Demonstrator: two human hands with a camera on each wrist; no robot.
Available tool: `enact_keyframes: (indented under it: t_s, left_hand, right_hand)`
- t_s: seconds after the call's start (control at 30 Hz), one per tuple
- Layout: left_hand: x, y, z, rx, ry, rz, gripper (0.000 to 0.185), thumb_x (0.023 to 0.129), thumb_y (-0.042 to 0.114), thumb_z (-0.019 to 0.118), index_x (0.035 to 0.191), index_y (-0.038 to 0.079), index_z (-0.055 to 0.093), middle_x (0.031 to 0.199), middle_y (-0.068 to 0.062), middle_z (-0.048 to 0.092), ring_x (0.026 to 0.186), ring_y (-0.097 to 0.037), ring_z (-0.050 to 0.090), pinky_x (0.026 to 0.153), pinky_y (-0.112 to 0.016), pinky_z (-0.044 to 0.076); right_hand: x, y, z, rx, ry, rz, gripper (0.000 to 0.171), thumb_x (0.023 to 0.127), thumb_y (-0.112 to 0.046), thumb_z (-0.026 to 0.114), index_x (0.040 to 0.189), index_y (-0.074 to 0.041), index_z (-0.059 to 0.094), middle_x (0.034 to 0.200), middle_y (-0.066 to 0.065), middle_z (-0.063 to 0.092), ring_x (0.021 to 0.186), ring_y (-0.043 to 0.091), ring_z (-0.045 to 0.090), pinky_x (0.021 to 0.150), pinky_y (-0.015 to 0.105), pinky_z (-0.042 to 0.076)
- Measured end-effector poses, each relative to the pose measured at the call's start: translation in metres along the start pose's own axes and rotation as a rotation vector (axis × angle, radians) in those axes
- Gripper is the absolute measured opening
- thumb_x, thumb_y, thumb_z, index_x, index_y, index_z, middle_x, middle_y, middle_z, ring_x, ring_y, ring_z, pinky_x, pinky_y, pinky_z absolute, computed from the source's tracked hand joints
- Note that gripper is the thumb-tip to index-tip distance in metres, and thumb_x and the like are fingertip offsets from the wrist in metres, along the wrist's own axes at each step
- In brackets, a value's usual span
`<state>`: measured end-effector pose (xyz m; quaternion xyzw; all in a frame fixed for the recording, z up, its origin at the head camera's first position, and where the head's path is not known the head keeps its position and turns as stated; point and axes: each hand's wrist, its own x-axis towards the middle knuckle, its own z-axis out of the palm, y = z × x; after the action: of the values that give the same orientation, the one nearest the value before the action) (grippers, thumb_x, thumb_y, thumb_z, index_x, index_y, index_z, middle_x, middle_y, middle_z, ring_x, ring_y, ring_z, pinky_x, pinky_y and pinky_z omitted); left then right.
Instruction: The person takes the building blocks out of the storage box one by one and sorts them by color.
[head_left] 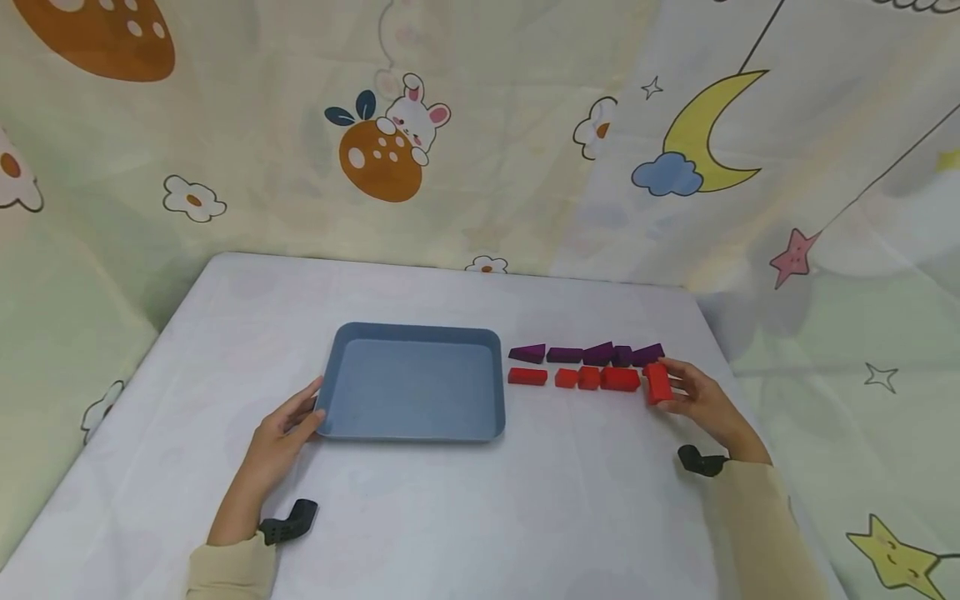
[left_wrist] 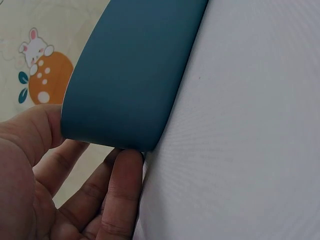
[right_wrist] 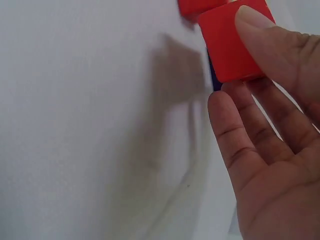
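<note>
A blue-grey rectangular tray lies on the table, and my left hand holds its left edge. In the left wrist view, the thumb is at the tray's rim and the fingertips touch its outer wall. Between thumb and fingers, my right hand pinches a red block at the right end of a row of red blocks. Its square red face shows in the right wrist view, with the thumb pressed on it.
Behind the red row runs a row of several purple blocks, some wedge-shaped. Both rows lie right of the tray on a white-covered table. A printed cloth hangs behind the table. Each wrist wears a black camera.
</note>
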<state>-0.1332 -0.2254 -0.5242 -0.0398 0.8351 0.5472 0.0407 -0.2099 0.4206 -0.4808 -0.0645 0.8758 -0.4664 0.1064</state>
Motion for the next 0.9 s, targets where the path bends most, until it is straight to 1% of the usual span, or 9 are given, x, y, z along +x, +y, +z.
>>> enact_keyframes:
  t_s: [0.07,0.17,0.23,0.3,0.43,0.53,0.73,0.83,0.9]
  left_hand:
    - [-0.001,0.000,0.000,0.003,0.004,0.004,0.058,0.113,0.019,0.058,0.168,0.009,0.040,0.155,-0.034,0.051,0.138,-0.047,0.057,0.088,-0.012,0.052]
    - [-0.002,0.000,0.000,0.008,0.005,0.004,0.058,0.113,0.019,0.058,0.167,0.009,0.040,0.155,-0.034,0.052,0.137,-0.047,0.057,0.088,-0.013,0.053]
    - [-0.002,-0.001,0.000,0.011,0.004,0.006,0.058,0.113,0.019,0.058,0.167,0.009,0.040,0.155,-0.034,0.052,0.137,-0.047,0.057,0.087,-0.013,0.053]
    - [-0.003,-0.001,0.000,0.009,0.004,0.009,0.058,0.113,0.019,0.059,0.167,0.009,0.040,0.155,-0.034,0.052,0.136,-0.047,0.057,0.088,-0.013,0.053]
    - [-0.001,-0.002,0.000,0.002,0.004,0.017,0.058,0.113,0.020,0.058,0.168,0.009,0.040,0.156,-0.034,0.051,0.137,-0.047,0.056,0.088,-0.012,0.052]
    - [0.001,-0.002,0.000,-0.003,0.001,0.021,0.059,0.114,0.020,0.058,0.168,0.009,0.039,0.157,-0.034,0.049,0.138,-0.047,0.056,0.088,-0.011,0.051]
    - [0.000,0.001,0.001,0.017,-0.013,-0.018,0.060,0.114,0.024,0.058,0.169,0.011,0.037,0.159,-0.033,0.047,0.138,-0.047,0.056,0.093,-0.021,0.055]
    - [-0.003,0.008,0.002,0.082,-0.032,-0.018,0.068,0.114,0.030,0.057,0.172,0.010,0.028,0.165,-0.032,0.040,0.143,-0.050,0.051,0.107,-0.046,0.054]
    - [-0.007,0.013,0.005,0.172,-0.035,0.011,0.074,0.115,0.034,0.057,0.173,0.008,0.020,0.169,-0.033,0.033,0.148,-0.054,0.044,0.114,-0.063,0.045]
  right_hand:
    - [0.001,0.006,-0.001,-0.018,0.000,-0.003,0.074,0.099,0.004,0.073,0.161,0.009,0.034,0.160,0.041,0.038,0.138,0.057,0.047,0.090,0.015,0.052]
    - [0.002,0.012,-0.001,-0.025,-0.002,0.006,0.072,0.099,0.003,0.073,0.160,0.009,0.036,0.158,0.040,0.042,0.130,0.029,0.058,0.091,0.016,0.052]
    - [0.002,0.015,-0.001,-0.038,-0.002,0.012,0.072,0.098,0.003,0.074,0.159,0.008,0.037,0.157,0.040,0.043,0.122,0.011,0.057,0.091,0.016,0.051]
    - [0.003,0.016,0.001,-0.042,0.007,0.017,0.073,0.097,0.002,0.075,0.159,0.008,0.037,0.158,0.040,0.043,0.118,0.006,0.055,0.090,0.016,0.050]
    - [0.003,0.016,0.003,-0.043,0.026,0.017,0.074,0.097,0.004,0.075,0.159,0.008,0.036,0.159,0.041,0.041,0.129,0.036,0.057,0.091,0.013,0.048]
    - [0.000,0.015,0.003,-0.033,0.036,0.036,0.077,0.099,0.006,0.072,0.162,0.008,0.029,0.160,0.043,0.039,0.137,0.058,0.048,0.089,0.012,0.048]
    - [-0.023,0.006,0.021,-0.087,0.197,0.074,0.072,0.109,-0.001,0.060,0.166,0.006,0.016,0.156,0.043,0.039,0.137,0.059,0.048,0.085,0.006,0.046]
    - [-0.036,-0.009,0.043,-0.216,0.327,0.011,0.066,0.111,-0.010,0.060,0.164,0.008,0.024,0.156,0.040,0.041,0.136,0.058,0.048,0.104,0.030,0.054]
    - [-0.041,-0.020,0.060,-0.306,0.380,-0.073,0.061,0.111,-0.013,0.061,0.161,0.009,0.033,0.157,0.040,0.042,0.140,0.060,0.045,0.114,0.056,0.047]
